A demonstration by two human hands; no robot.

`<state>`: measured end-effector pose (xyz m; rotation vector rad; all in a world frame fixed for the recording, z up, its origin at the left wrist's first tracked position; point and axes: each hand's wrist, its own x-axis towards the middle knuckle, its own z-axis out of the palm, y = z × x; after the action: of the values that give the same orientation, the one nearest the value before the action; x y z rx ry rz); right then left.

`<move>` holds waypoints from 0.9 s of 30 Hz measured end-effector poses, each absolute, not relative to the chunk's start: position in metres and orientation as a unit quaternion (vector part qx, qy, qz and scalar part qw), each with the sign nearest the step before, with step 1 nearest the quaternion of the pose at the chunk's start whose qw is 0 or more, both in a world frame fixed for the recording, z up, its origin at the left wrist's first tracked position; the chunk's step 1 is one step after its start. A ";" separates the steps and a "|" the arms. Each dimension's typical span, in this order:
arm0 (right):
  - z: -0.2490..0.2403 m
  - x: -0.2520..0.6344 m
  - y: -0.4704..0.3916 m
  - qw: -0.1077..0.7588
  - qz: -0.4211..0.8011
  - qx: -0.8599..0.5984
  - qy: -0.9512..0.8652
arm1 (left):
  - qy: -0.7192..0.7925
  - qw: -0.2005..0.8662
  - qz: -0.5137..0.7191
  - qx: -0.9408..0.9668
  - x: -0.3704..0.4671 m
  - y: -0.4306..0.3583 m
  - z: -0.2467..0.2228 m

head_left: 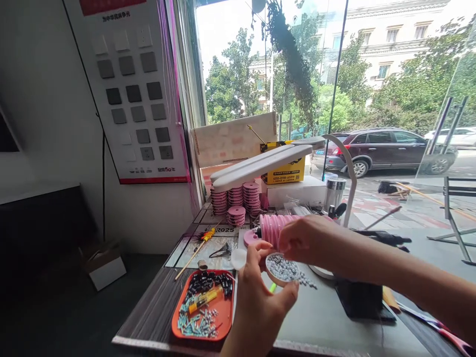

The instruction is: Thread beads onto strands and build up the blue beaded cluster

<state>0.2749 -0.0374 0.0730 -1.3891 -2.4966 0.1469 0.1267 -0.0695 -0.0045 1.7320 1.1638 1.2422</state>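
Observation:
My left hand (260,292) is closed around the rim of a small round white dish (283,283), which is tilted a little. Small grey beads (283,267) fill it, and more of them lie on the table to its right. Just above the dish is my right hand (307,240), with its fingers curled inward; whatever they pinch is hidden. Behind that hand a row of pink spools (270,229) lies on its side, partly covered by it. A round white lid (238,259) rests beside my left fingers.
An orange-red tray (224,317) at the front left holds black parts, screws and a yellow-handled tool. Stacks of pink spools (235,197) stand farther back under a white lamp (260,166). A black flat object (362,300) and scissors (427,317) lie at right.

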 end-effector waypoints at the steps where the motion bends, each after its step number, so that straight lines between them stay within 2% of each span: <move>1: 0.070 0.274 -0.041 0.121 0.058 -0.466 -0.874 | 0.442 0.346 0.482 0.673 0.128 -0.070 -0.004; 7: 0.060 0.259 -0.045 0.057 0.052 -0.482 -0.873 | 0.427 0.323 0.496 0.684 0.136 -0.069 -0.005; 27: 0.058 0.269 -0.036 0.155 0.142 -0.463 -0.861 | 0.418 0.337 0.499 0.680 0.131 -0.066 -0.004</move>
<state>0.2694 -0.0356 0.0582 -1.3260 -2.4669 0.4061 0.1314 -0.0665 -0.0040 1.7720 1.0904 1.3011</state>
